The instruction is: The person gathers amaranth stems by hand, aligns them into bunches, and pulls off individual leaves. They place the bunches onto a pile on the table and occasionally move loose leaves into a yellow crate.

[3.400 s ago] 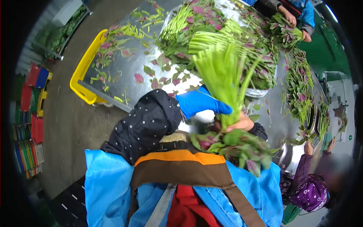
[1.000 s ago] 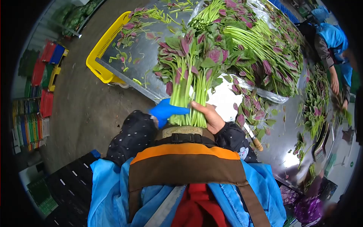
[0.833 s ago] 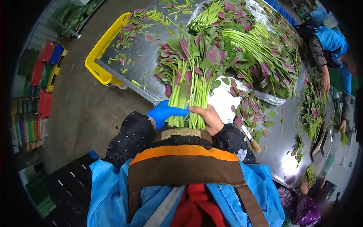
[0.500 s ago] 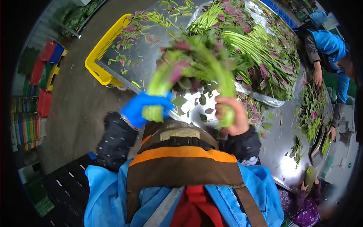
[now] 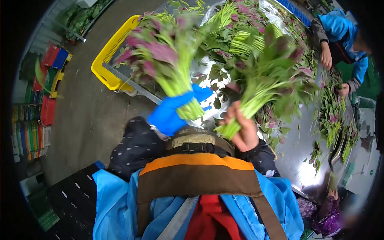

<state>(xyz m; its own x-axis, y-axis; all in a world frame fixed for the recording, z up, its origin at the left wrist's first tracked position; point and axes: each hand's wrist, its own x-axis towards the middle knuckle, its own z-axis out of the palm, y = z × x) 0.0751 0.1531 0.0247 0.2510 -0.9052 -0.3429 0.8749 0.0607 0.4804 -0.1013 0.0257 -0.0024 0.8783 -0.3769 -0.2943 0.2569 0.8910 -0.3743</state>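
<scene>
My left hand [image 5: 173, 112], in a blue glove, grips the stems of a bunch of red-and-green leafy greens [image 5: 160, 52] that fans up and to the left. My bare right hand [image 5: 241, 130] grips a second bunch of the same greens [image 5: 272, 76], leaning up and to the right. Both bunches are blurred and held apart above the near edge of a metal table [image 5: 298, 160]. A large heap of the same greens [image 5: 248, 24] lies on the table behind them.
A yellow crate [image 5: 106, 60] sits under the table's left end. Loose leaves litter the table. A person in blue [image 5: 340, 28] handles greens at the far right; another person [image 5: 326, 208] is at the lower right. Coloured crates [image 5: 44, 84] stand at the left wall.
The single bunch held upright in both hands has been split in two; my left hand swung its half to the left and my right hand swung its half to the right.
</scene>
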